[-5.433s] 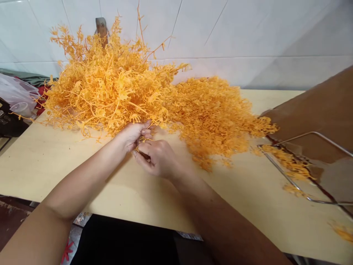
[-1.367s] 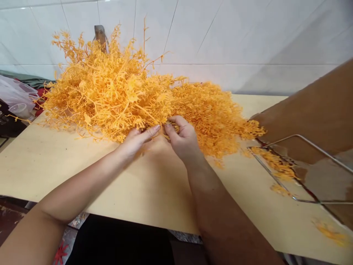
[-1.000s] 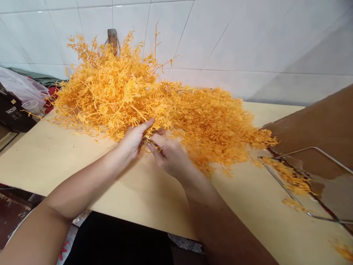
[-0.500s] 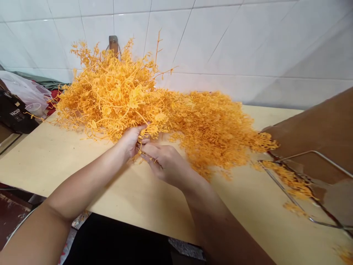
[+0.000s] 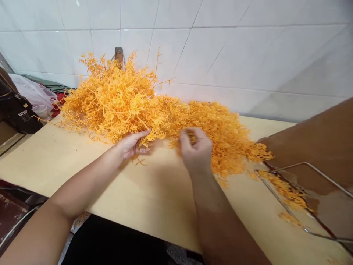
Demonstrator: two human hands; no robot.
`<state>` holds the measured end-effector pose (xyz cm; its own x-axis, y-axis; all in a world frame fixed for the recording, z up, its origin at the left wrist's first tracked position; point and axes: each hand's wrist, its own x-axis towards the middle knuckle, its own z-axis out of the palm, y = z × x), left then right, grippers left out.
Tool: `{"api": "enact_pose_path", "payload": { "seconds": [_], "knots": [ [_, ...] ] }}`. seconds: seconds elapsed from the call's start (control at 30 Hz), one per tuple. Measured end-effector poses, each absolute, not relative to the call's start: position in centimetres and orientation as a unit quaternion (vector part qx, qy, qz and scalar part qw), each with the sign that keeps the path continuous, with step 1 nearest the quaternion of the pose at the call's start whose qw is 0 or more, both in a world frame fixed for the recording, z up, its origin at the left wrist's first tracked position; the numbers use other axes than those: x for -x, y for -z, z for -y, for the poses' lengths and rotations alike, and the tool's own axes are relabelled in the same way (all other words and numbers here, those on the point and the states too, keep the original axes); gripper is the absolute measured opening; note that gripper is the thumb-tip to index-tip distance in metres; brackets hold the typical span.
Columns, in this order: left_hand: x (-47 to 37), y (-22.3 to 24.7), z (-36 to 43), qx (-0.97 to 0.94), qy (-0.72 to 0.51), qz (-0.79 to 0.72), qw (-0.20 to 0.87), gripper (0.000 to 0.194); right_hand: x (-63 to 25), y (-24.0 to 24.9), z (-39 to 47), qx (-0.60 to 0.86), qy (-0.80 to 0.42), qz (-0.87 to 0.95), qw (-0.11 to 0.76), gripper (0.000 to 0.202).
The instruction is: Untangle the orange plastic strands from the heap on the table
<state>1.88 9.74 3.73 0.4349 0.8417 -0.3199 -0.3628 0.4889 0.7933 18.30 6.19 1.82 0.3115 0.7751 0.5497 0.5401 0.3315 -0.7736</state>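
My left hand (image 5: 135, 144) is palm up at the front edge of a tall heap of orange, branching artificial-looking foliage (image 5: 118, 99). Its thumb lies along a small orange sprig (image 5: 150, 138) and its fingers curl beneath; a few thin pieces hang below the palm. Curled into a loop, my right hand (image 5: 196, 149) is over the near left side of a lower pile of finer orange pieces (image 5: 223, 136). Motion blurs its fingers, and what they pinch, if anything, cannot be made out against the pile.
A wooden-topped table (image 5: 132, 195) runs along a white tiled wall (image 5: 234, 55). To the right, a brown cardboard box (image 5: 317, 147) with a bent metal wire frame (image 5: 286, 208) has orange scraps around it. At left are a black box (image 5: 23, 114) and a plastic bag (image 5: 34, 92).
My right hand has left my left hand and moved right to the finer pile. My left hand stays by the tall heap, its fingers looser. The view has tilted up slightly.
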Motion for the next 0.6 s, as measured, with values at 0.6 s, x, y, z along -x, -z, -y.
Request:
{"api": "enact_pose_path", "payload": {
  "seconds": [0.6],
  "knots": [
    [-4.2,-0.6,-8.3,-0.397,-0.365,-0.397,0.743,0.013,-17.9,-1.3,-6.6,0.496,-0.017,0.668,0.555,0.054]
  ]
}}
